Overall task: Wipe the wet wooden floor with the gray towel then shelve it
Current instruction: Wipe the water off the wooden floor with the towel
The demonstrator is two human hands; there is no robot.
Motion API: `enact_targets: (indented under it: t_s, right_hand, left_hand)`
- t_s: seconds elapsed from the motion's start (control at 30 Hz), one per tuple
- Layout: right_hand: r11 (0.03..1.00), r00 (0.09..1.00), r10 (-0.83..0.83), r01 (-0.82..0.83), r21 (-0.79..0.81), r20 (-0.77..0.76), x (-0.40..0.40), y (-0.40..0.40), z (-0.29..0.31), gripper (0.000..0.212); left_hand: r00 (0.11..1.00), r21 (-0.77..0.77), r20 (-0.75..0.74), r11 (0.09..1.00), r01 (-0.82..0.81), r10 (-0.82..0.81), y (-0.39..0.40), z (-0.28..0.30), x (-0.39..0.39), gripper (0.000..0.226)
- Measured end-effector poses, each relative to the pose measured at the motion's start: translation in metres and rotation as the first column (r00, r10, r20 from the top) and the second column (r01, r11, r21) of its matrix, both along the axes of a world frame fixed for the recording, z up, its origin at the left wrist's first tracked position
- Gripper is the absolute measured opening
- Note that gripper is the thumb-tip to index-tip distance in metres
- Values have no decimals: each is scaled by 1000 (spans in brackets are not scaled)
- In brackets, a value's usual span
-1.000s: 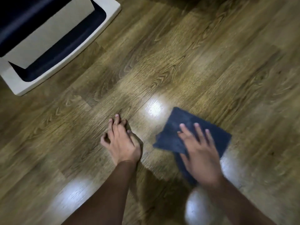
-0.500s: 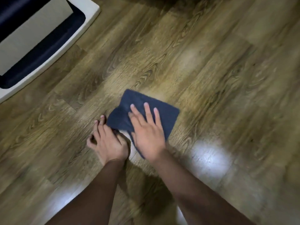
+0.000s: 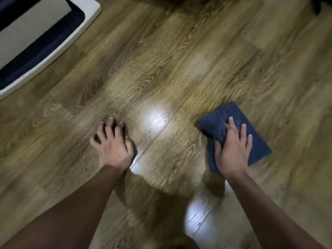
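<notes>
The gray towel point(image 3: 218, 124), folded and dark bluish-gray, lies flat on the wooden floor point(image 3: 179, 72) at the right. My right hand point(image 3: 233, 150) presses down on it with fingers spread, the thumb curled over its near left edge. My left hand point(image 3: 113, 142) rests on the bare floor to the left, propped on bent fingertips and holding nothing. Shiny patches of reflected light show on the planks between and below my hands.
A white-framed piece of furniture with dark inner panels point(image 3: 45, 53) stands at the top left corner. A dark shape point(image 3: 321, 4) sits at the top right edge. Bare planks stretch ahead and to the right.
My right hand has slid the towel from beside my left hand out to the right. The left hand has stayed planted on the floor.
</notes>
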State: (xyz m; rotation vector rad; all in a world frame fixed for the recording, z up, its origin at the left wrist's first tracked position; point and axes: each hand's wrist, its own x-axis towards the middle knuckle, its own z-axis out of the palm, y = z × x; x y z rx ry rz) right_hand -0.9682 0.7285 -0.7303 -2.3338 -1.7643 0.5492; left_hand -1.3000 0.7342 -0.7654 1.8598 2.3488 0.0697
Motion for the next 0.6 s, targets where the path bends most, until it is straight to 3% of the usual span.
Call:
enact_targets:
  t_s: [0.03, 0.1, 0.17, 0.2, 0.23, 0.3, 0.33, 0.43, 0.5, 0.6]
  right_hand:
    - [1000, 1000, -4, 4, -6, -12, -1, -2, -1, 49]
    - [999, 1000, 17, -17, -39, -19, 3, -5, -1, 50]
    - [995, 997, 74, -74, -59, -4, 11, -3, -1, 51]
    - [993, 995, 96, -96, -63, -2, 15, 0, -2, 52]
    - [991, 994, 111, -112, -72, -11, 18, 1, -3, 52]
    - [988, 992, 122, -124, -94, -34, 19, 1, -3, 52]
    - [989, 993, 116, -119, -93, -35, 18, 1, -3, 52]
    - [995, 999, 50, -49, -88, 2, 11, 1, -3, 54]
    - [997, 1000, -4, 4, -80, 2, -4, 4, -5, 56]
    - [996, 997, -70, 69, -55, -17, -46, 20, -7, 59]
  left_hand:
    - [999, -7, -5, 999, 36, -36, 2, 2, -1, 55]
    - [996, -2, 70, 998, -62, 62, 6, 11, 12, 55]
    - [911, 28, 355, 972, -233, 208, 9, 23, 38, 55]
    - [855, 58, 485, 968, -242, 185, 8, 28, 46, 53]
    - [850, 101, 515, 976, -191, 112, 1, 30, 44, 50]
    - [938, 160, 338, 977, -144, 83, -22, 24, 12, 43]
    - [951, 131, 242, 964, -230, 194, -34, 21, -13, 47]
    - [788, -121, 95, 793, -597, 608, -59, 10, -56, 73]
    - [798, -238, 42, 782, -577, 601, -62, 6, -60, 76]
    - [798, -425, 101, 751, -506, 595, -53, 9, -73, 73]
